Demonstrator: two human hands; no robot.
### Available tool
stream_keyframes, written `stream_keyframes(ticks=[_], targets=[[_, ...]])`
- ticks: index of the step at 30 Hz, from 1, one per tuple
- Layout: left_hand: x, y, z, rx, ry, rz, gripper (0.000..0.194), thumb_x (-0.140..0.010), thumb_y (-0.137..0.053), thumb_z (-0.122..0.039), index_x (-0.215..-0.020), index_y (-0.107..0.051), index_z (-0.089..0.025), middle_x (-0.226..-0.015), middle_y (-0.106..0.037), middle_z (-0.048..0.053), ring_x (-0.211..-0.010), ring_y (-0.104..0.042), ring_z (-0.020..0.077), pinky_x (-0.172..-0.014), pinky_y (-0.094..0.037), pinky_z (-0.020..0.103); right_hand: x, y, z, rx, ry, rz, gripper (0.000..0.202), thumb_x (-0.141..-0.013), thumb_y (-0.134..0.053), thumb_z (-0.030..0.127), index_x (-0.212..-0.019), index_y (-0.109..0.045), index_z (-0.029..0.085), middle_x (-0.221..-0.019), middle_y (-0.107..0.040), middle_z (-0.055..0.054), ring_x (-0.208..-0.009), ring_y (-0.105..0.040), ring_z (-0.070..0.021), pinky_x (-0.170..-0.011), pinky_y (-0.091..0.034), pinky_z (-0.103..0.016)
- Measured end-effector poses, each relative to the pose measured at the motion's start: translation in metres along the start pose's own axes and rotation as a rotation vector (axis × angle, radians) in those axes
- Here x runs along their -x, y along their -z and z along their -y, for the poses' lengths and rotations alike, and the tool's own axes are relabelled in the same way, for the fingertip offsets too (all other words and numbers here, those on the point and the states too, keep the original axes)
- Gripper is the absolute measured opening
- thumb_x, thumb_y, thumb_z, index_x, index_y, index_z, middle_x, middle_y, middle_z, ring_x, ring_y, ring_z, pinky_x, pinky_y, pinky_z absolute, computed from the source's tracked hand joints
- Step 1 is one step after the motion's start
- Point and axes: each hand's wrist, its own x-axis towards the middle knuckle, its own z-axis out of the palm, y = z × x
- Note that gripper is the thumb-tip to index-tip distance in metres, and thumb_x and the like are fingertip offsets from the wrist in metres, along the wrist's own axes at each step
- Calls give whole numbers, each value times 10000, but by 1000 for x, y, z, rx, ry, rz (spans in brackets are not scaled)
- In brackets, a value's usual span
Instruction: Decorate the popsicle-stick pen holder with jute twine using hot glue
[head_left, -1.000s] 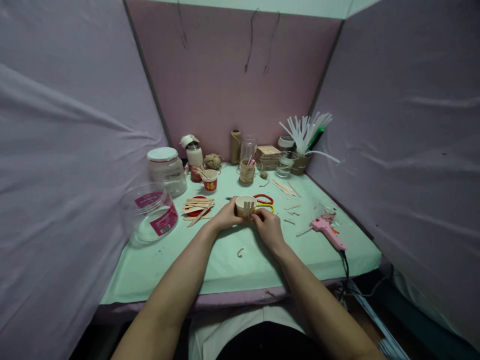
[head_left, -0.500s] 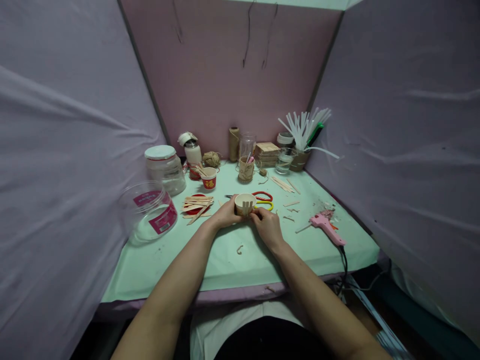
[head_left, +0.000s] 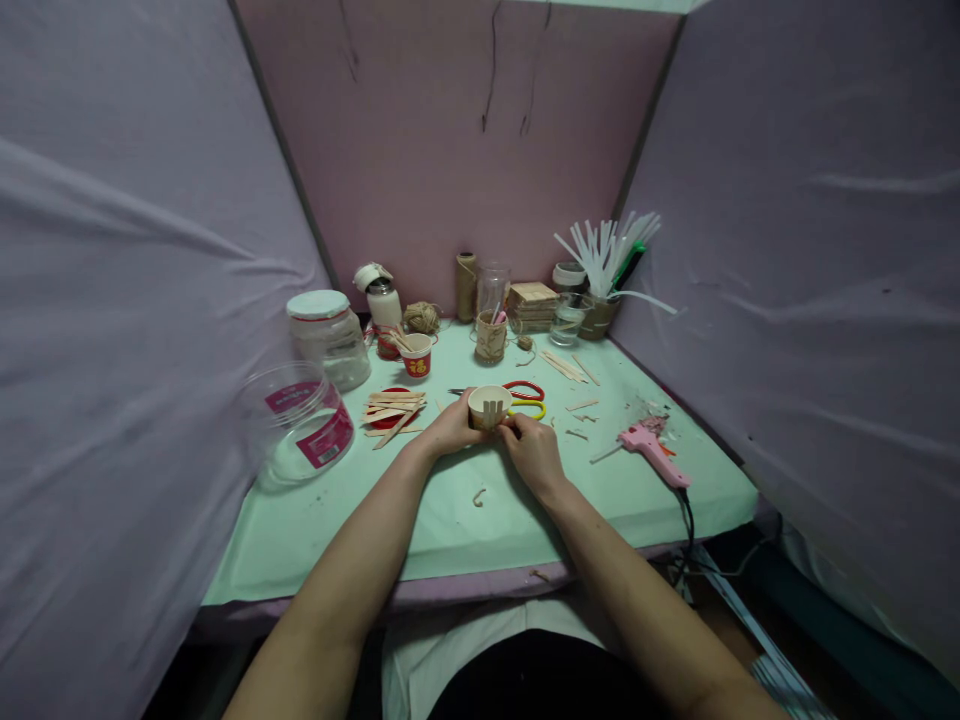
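Note:
A small paper cup (head_left: 490, 398) with several short wooden strips standing up its near side is above the table. My left hand (head_left: 454, 428) is wrapped around its left side and base. At the cup's lower right, my right hand (head_left: 532, 446) is closed, its thumb and fingertips pinched together against or close to the wall. Whatever that pinch holds is too small to make out. Just behind the cup lie scissors (head_left: 531, 410) with red and yellow handles, partly covered by cup and hand.
A pink glue gun (head_left: 654, 455) with its cord lies to the right. Wooden sticks (head_left: 394, 408) are piled on the left, near a red cup (head_left: 416, 360) and a clear plastic tub (head_left: 289, 430). Jars, twine and a holder of white glue sticks (head_left: 600, 262) line the back.
The view has shifted very slightly. Both hands stay at the cup, and my right fingertips have moved only a little along its lower edge.

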Motion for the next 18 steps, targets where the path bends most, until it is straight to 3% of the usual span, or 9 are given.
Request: stream_keyframes(ticks=[6, 13, 15, 18], targets=[[0, 1, -1, -26, 14, 17, 749, -584, -837, -327, -1244, -515, -181, -1150, -654, 91, -1087, -598, 298, -970, -461, 404, 1, -1, 0, 14, -9, 16, 167, -857, -544, 276, -740, -648, 216, -767, -715, -62, -692, -613, -213, -683, -424, -316], [4, 17, -10, -11, 72, -9, 1173, -467, -906, -256, -1476, -310, -213, -1306, -545, 135, -1167, -549, 286, -1021, -419, 402, 1, 17, -8, -34, 25, -33, 102, -854, -577, 277, -845, -624, 188, -844, -680, -79, -731, -599, -210, -707, -458, -336], [4, 23, -17, -109, -4, -75, 1070, -522, -886, -276, -1455, -364, -224, -1380, -482, 141, -1134, -543, 254, -983, -439, 375, -3, 25, -10, -102, 76, -51, 132, -858, -571, 252, -953, -631, 183, -979, -671, -96, -760, -609, -200, -740, -486, -350], [4, 28, -28, -262, -182, -93, 691, -665, -802, -296, -1303, -551, -210, -1282, -541, 111, -925, -555, 176, -818, -482, 309, -14, 34, -10, -216, 202, -15, 215, -883, -552, 228, -1081, -632, 203, -1153, -625, -118, -876, -631, -207, -771, -524, -360]])
